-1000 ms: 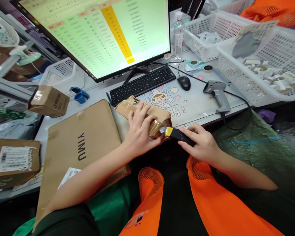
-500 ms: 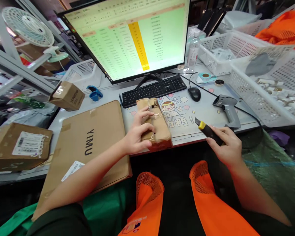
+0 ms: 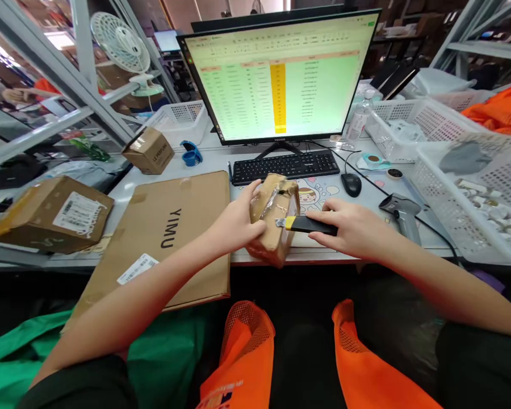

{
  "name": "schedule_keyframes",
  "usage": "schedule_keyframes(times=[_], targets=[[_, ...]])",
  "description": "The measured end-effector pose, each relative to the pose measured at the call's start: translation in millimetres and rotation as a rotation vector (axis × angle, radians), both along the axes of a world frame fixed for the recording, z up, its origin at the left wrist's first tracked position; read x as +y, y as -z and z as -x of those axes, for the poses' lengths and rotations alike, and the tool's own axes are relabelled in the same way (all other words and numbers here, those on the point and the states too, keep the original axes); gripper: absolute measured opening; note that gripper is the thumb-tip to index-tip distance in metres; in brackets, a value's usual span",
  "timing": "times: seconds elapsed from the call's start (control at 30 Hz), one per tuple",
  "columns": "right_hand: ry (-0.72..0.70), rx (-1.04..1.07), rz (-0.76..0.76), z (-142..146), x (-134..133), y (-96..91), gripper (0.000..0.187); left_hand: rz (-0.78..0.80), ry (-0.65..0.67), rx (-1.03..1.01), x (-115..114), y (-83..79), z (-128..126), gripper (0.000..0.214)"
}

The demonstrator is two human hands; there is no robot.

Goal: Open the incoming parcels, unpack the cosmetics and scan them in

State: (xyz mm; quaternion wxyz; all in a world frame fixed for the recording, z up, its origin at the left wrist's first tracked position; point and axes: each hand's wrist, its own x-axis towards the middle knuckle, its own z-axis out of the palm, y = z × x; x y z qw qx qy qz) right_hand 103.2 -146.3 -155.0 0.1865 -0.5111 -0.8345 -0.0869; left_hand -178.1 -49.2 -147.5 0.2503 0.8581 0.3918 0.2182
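My left hand [image 3: 241,218] grips the left side of a small brown cardboard box [image 3: 276,241], which is tilted at the desk's front edge. Clear tape crosses the top of the box, and a dark torn gap shows near its far end. In my right hand [image 3: 340,224] is a utility knife [image 3: 309,224] with a black handle and yellow collar. Its blade points left and lies over the box top, close to my left thumb; I cannot tell whether it touches the cardboard.
Left of the box lies a large flat carton [image 3: 196,227] marked YIMU. Behind are a keyboard [image 3: 285,166] and monitor [image 3: 281,85]. A mouse [image 3: 351,184], barcode scanner [image 3: 402,216] and white baskets [image 3: 443,210] stand right. Two smaller cartons [image 3: 151,150] [image 3: 55,213] sit left.
My right hand has brought the utility knife left, from beside the scanner to over the small box. The box is now tilted in my left hand. The camera view has shifted.
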Motion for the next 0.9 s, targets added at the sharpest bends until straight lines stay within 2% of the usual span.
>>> schedule_keyframes(times=[0.13, 0.23, 0.37, 0.47, 0.53, 0.57, 0.63, 0.7, 0.73, 0.8, 0.83, 0.9], targets=[[0.052, 0.015, 0.006, -2, 11, -3.8, 0.042, -0.131, 0.002, 0.078, -2, 2.3, -1, 0.089], [0.198, 0.126, -0.025, -41, 24, 4.1, 0.045, -0.119, -0.015, 0.110, 1, 2.9, 4, 0.086], [0.504, 0.226, 0.041, -113, 49, 38.3, 0.046, -0.150, -0.042, 0.206, 9, -3.5, 12, 0.076], [0.668, 0.180, 0.245, -130, 59, 73.4, 0.047, -0.205, -0.073, 0.414, 10, -13.3, 9, 0.057], [0.685, 0.126, 0.325, -116, 56, 88.5, 0.047, -0.219, -0.077, 0.560, 7, -19.7, 3, 0.051], [0.674, 0.112, 0.287, -103, 52, 90.7, 0.046, -0.221, -0.081, 0.623, 3, -22.4, -2, 0.051], [0.601, 0.141, 0.060, -67, 40, 83.4, 0.043, -0.217, -0.098, 0.722, -5, -26.9, -11, 0.052], [0.371, 0.211, -0.149, -23, 32, 65.1, 0.037, -0.211, -0.103, 0.768, -13, -30.7, -19, 0.051], [0.221, 0.236, -0.188, -1, 30, 54.8, 0.035, -0.209, -0.099, 0.772, -15, -32.8, -22, 0.050], [-0.011, 0.234, -0.141, 38, 31, 37.4, 0.036, -0.200, -0.084, 0.750, -17, -37.4, -24, 0.048], [-0.067, 0.212, -0.098, 53, 34, 31.6, 0.037, -0.184, -0.085, 0.720, -15, -39.9, -22, 0.047], [-0.093, 0.167, -0.028, 71, 41, 25.9, 0.041, -0.090, -0.082, 0.599, -6, -44.1, -14, 0.045]])
